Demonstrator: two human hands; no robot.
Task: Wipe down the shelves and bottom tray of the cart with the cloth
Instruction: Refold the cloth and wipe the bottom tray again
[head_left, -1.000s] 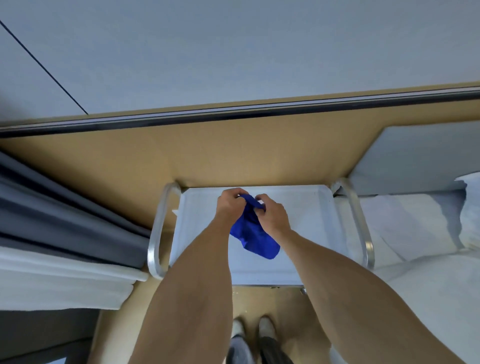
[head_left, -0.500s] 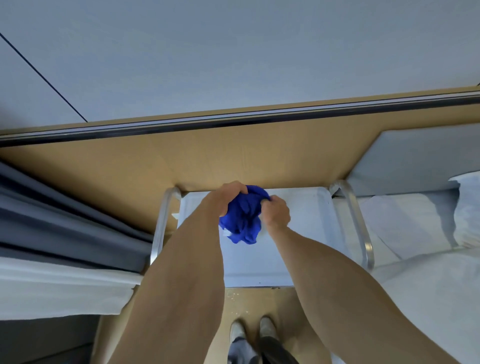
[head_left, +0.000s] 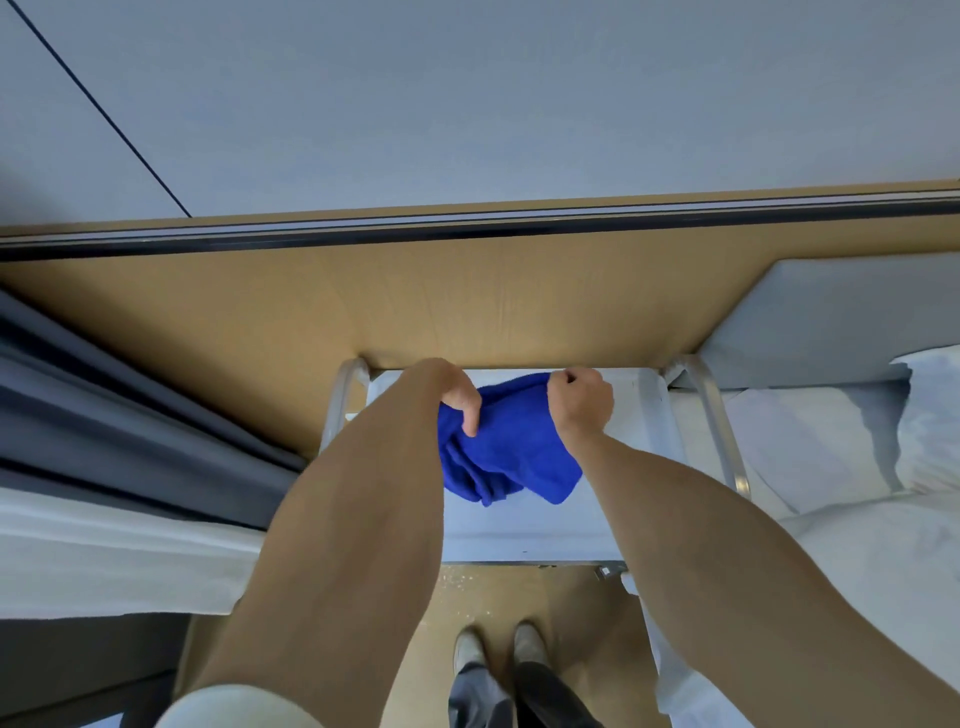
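We hold the blue cloth (head_left: 511, 441) over the cart's top shelf (head_left: 636, 415), left hand (head_left: 457, 397) curled round its left edge with the thumb pressed on the fabric, right hand (head_left: 579, 405) fisted on the upper right corner. Stretched between both grips it hangs in loose folds, probably to open it out into a flat wiping face. We can't tell whether its lower edge touches the shelf; the cart's lower shelves and bottom tray are hidden under the top one.
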